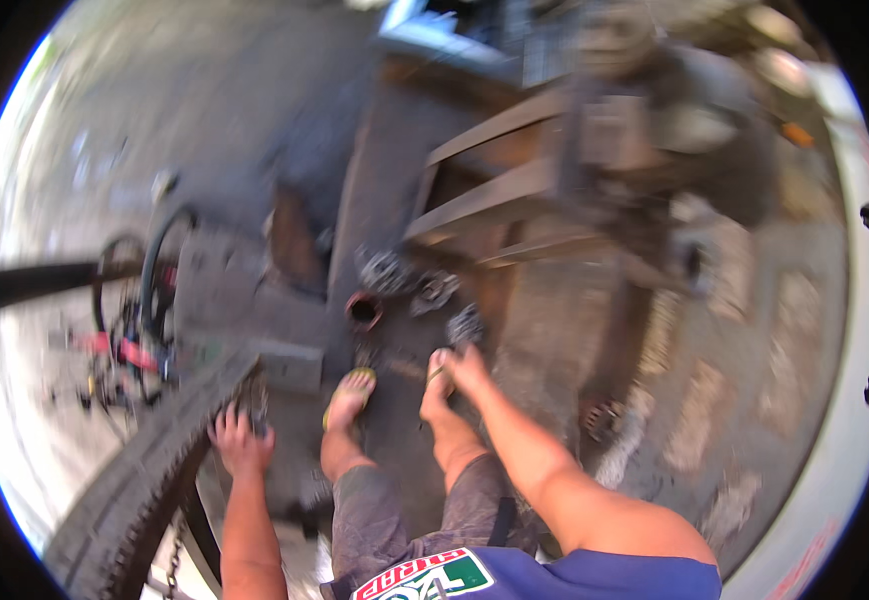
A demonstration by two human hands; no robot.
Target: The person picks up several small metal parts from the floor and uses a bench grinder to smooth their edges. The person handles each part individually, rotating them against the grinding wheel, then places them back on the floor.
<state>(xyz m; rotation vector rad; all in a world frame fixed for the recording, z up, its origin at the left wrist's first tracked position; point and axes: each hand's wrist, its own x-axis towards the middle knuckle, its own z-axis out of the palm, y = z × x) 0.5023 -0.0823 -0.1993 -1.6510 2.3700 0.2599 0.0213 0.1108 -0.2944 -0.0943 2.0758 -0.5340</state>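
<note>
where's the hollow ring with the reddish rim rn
In the head view, the ring lies slightly left of centre, just beyond the left foot and just below the silvery metal part.

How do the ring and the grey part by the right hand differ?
The ring is reddish-edged; the grey part is silvery. The ring surrounds a dark opening; the grey part looks jagged, though blurred. The ring lies apart from the right hand; the grey part is right beside it. Both are near the feet.

Dressed in a blue-purple top (pixel 615 578) printed across the front with a bold patch (pixel 470 570) of white, green and red; below that, dark, brownish, mottled shorts (pixel 373 512) and yellow-edged, open-toed sandals (pixel 370 373).
</note>
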